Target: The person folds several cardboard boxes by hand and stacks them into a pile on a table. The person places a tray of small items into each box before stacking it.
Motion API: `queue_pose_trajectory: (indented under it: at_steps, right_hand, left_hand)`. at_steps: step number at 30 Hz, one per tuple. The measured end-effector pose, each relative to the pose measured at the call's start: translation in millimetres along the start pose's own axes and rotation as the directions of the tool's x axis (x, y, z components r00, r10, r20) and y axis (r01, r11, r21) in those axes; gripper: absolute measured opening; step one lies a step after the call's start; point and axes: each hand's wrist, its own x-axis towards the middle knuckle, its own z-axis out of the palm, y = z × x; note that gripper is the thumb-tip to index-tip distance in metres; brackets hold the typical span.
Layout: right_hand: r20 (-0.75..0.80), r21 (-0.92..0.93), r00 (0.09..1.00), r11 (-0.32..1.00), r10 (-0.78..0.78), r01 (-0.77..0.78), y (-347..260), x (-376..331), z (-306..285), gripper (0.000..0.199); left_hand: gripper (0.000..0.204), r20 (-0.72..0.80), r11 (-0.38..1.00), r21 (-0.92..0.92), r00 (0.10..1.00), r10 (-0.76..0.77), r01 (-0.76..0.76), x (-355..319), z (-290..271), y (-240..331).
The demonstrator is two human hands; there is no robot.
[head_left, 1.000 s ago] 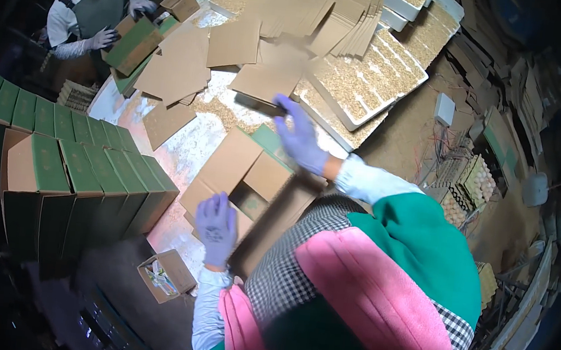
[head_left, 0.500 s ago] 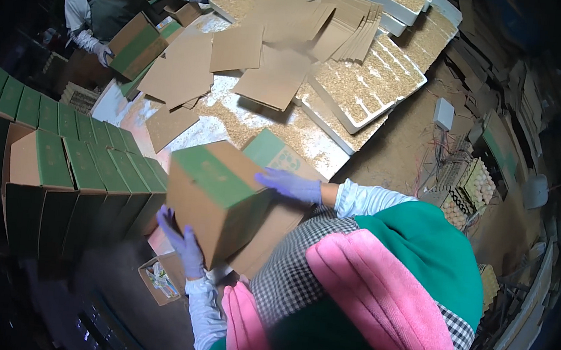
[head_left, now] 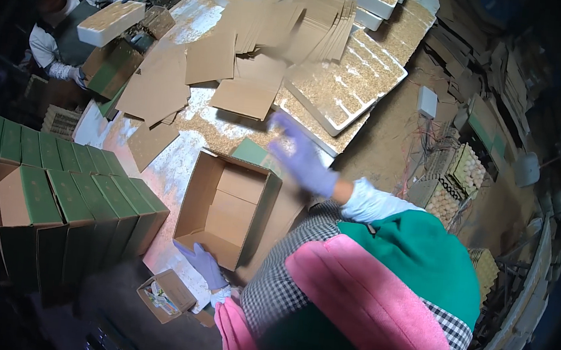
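An empty brown cardboard box (head_left: 227, 214) with green outer panels stands in front of me, its opening facing up. My left hand (head_left: 205, 266), in a purple glove, lies against the box's near-left corner with its fingers stretched out. My right hand (head_left: 303, 160), gloved alike and blurred by motion, hovers beyond the box with its fingers apart and nothing visible in them. Ahead of it lie a stack of cardboard sheets (head_left: 244, 97) and a white foam tray (head_left: 350, 80) filled with tan, grain-like flakes. A flat green-printed cardboard piece (head_left: 255, 152) shows behind the box.
Rows of green-topped boxes (head_left: 82, 200) stand at the left. A small carton (head_left: 165, 295) with packets sits low by the table. Far left, a co-worker (head_left: 64, 39) holds a green-and-brown box near a filled foam tray (head_left: 111, 22). Egg trays (head_left: 452, 185) stand at the right.
The box has been turned from closed side up to opening up and set down. My right hand has left it and moved away. The co-worker's filled tray has come over the box there.
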Motion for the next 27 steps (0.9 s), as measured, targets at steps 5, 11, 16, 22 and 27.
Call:
queue_pose_trajectory:
  at_steps: [5,11,16,22,27]
  right_hand:
    - [-0.322,-0.093,0.636,0.645,0.701,-0.758,164.8,56.2,-139.9,0.093]
    - [-0.623,0.358,0.658,0.902,0.423,-0.241,169.8,82.1,-83.5,0.109]
    - [-0.467,0.597,0.78,0.799,0.417,-0.07,150.4,57.8,-117.3,0.085]
    - [0.219,0.845,0.91,0.398,0.352,-0.357,48.0,15.9,-127.6,0.057]
    - [0.405,0.477,0.901,0.804,0.155,-0.354,-42.3,37.7,-70.4,0.066]
  left_hand:
    - [0.065,-0.027,0.971,0.241,1.0,0.003,0.004,1.4,7.3,-2.4]
    - [0.064,-0.06,0.988,0.157,0.998,0.015,-0.006,-1.0,7.0,5.6]
    - [0.065,-0.038,0.994,0.11,0.999,0.007,-0.002,14.7,1.6,-6.7]
    - [0.061,-0.041,0.991,0.114,0.996,0.075,-0.07,24.7,13.3,-6.1]
    - [0.058,0.023,0.991,-0.111,0.997,0.074,-0.071,52.1,19.7,7.3]
